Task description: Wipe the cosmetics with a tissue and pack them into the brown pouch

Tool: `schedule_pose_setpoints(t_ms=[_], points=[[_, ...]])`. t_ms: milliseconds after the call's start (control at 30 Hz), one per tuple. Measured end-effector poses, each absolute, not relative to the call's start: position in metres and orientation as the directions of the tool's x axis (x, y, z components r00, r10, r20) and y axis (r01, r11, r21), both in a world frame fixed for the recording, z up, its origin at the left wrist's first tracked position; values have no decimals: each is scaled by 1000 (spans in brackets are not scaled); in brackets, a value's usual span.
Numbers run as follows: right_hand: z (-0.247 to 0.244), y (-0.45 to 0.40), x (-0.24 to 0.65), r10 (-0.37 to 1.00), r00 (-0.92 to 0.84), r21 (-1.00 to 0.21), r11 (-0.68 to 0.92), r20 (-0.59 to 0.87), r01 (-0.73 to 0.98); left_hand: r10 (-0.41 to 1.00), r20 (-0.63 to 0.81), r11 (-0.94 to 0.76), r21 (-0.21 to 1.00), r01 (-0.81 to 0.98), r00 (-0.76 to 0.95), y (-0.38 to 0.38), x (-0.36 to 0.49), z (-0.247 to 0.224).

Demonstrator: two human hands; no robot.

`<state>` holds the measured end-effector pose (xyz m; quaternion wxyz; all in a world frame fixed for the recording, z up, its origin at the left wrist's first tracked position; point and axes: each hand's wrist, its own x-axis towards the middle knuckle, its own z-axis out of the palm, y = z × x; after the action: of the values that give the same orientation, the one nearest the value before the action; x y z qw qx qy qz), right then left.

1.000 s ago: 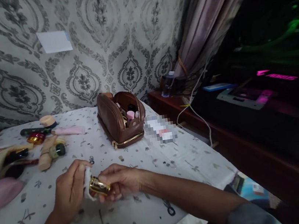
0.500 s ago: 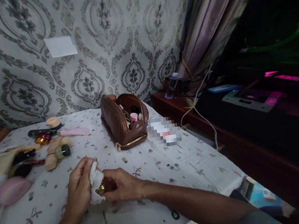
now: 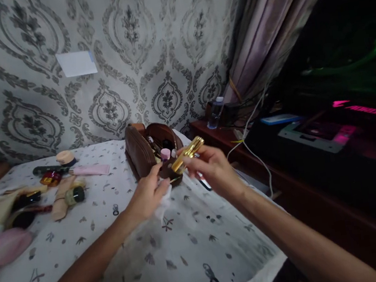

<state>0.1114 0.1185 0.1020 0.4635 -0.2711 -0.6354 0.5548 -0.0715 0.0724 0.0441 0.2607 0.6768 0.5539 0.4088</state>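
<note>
My right hand [image 3: 218, 169] pinches a shiny gold tube, which looks like a lipstick [image 3: 186, 155], in front of the bag's opening. The tube is tilted, its right end higher. My left hand [image 3: 145, 194] reaches to the front of the brown makeup bag [image 3: 136, 150], its fingertips at the lowered front flap. A crumpled white tissue [image 3: 165, 205], blurred, hangs under the left palm, held by that hand. The bag stands unzipped. Inside it are a pink-capped item [image 3: 165, 154] and other cosmetics, partly hidden by the gold tube.
On the left of the patterned sheet [image 3: 121, 267] lie several cosmetics, among them a pink tube [image 3: 91, 170], a green-labelled jar [image 3: 75, 195] and a pink oval item [image 3: 10, 246]. A dark red desk with a water bottle [image 3: 216, 113] and a white cable [image 3: 259, 161] stands right.
Both hands have moved right and forward to the bag. The gold tube has come away from the tissue and is now lifted in my right hand; the tissue stays with my left.
</note>
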Motion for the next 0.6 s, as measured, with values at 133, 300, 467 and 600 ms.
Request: schedule_pose_setpoints(t_ms=[133, 300, 467, 600], points=[[117, 154, 118, 861, -293, -909, 399, 416, -120, 965, 250, -237, 707, 666, 78, 84, -53, 33], [106, 177, 102, 799, -466, -915, 399, 381, -63, 946, 318, -244, 550, 799, 70, 78, -49, 22], [89, 181, 95, 785, -565, -912, 389, 254, 132, 900, 424, -321, 488, 812, 101, 79, -50, 15], [87, 184, 95, 796, -542, -747, 527, 268, 405, 884, 454, -349, 486, 801, 109, 80, -52, 11]])
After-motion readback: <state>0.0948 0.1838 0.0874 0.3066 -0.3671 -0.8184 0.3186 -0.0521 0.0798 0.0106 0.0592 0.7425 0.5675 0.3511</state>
